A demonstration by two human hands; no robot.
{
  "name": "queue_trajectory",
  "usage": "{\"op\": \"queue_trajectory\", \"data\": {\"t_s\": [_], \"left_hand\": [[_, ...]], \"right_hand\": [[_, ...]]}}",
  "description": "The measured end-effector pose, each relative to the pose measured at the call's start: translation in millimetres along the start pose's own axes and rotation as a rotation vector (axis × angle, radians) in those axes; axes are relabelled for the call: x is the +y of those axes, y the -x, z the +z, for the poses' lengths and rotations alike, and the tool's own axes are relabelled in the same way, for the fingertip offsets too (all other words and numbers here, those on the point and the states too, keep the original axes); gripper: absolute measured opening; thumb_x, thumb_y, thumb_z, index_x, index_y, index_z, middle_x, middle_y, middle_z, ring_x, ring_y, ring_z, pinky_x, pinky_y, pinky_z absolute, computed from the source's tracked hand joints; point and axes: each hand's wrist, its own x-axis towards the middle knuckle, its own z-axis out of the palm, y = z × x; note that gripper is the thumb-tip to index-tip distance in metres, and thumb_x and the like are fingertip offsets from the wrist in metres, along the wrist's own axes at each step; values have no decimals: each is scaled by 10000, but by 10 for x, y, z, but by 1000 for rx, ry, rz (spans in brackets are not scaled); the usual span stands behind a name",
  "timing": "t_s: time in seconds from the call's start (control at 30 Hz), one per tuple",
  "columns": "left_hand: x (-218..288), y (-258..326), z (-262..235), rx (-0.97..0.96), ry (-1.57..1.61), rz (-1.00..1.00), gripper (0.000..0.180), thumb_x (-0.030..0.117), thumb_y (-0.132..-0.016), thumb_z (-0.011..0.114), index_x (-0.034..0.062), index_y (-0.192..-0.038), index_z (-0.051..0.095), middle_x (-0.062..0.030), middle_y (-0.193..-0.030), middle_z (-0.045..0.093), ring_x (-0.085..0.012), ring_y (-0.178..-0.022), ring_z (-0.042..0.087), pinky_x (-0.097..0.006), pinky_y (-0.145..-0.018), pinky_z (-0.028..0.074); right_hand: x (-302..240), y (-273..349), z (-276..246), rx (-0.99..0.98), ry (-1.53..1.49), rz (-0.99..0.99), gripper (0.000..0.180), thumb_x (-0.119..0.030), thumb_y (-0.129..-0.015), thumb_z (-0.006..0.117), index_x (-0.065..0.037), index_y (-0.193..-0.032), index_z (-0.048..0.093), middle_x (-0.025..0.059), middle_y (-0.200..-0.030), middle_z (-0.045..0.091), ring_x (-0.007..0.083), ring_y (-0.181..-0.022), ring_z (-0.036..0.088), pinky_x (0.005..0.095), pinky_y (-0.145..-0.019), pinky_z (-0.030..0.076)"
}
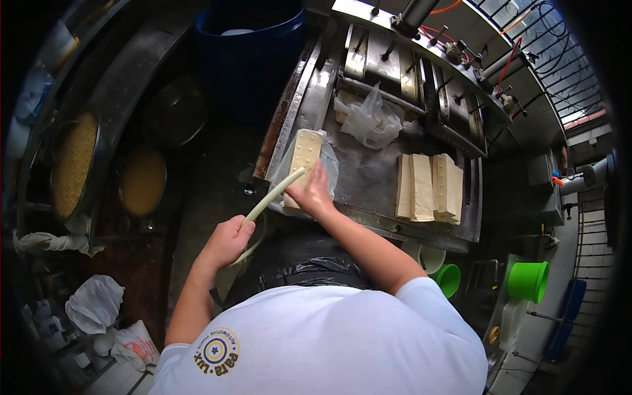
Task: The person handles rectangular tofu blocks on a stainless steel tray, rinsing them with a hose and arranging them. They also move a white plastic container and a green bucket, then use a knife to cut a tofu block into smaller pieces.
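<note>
White shirt (355, 336) foremost, left hand (228, 242) grips a hose (271, 195) as right hand (312, 195) spreads over one seemingly unfinished slab (305, 148), other slabs (422, 187) already set apart.

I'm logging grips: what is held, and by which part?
The left hand grips the pale hose behind its free end; the right hand touches the tofu block, grip unclear.

Pale slabs (306, 148) outnumber the two hands (227, 243)
One slab's by itself, plus a bunch (421, 187) of probably four (they overlap, hard to tell), and one pale hose (270, 196), two green buckets (528, 282), one blue barrel (250, 62).
</note>
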Motion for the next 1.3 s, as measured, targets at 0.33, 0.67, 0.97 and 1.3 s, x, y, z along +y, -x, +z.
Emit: {"op": "queue_trajectory", "data": {"t_s": [0.33, 0.67, 0.97, 1.3], "left_hand": [[-23, -98, -152, -25, 36, 36, 375, 331, -1083, 587, 20, -877, 549, -91, -691, 546, -173, -654, 483, -391, -622, 456], [132, -517, -142, -267, -77, 165, 356, 332, -1066, 581, 5, -926, 595, -165, -767, 633, -280, -699, 599, -431, -683, 498], [343, -792, 36, -514, -268, 241, 370, 344, -1052, 577, -10, -963, 640, -209, -860, 688, -360, -818, 675, -470, -742, 518], [269, -811, -95, -105, -116, 81, 303, 264, -1088, 556, 39, -888, 580, -34, -678, 586, -124, -625, 555, -331, -589, 462]], "right_hand": [[364, -282, -653, -419, -1100, 473, 971, -224, -863, 720, -136, -1661, 174, 217, -1302, 550, 387, -1015, 674, 510, -896, 603], [1677, 14, -1359, -45, -934, 852, 489, -327, -1027, 616, -13, -1400, 593, 195, -1201, 731, 332, -1019, 743, 503, -917, 614], [806, 466, -608, -101, 544, 190, 860, -408, -978, 624, -78, -1670, 234, 269, -1695, 251, 501, -1534, 283, 628, -1216, 273], [142, -1315, -660, -250, 311, 328, 688, -453, -1030, 564, -133, -1608, 373, 211, -1644, 341, 414, -1493, 348, 670, -1132, 323]]}}
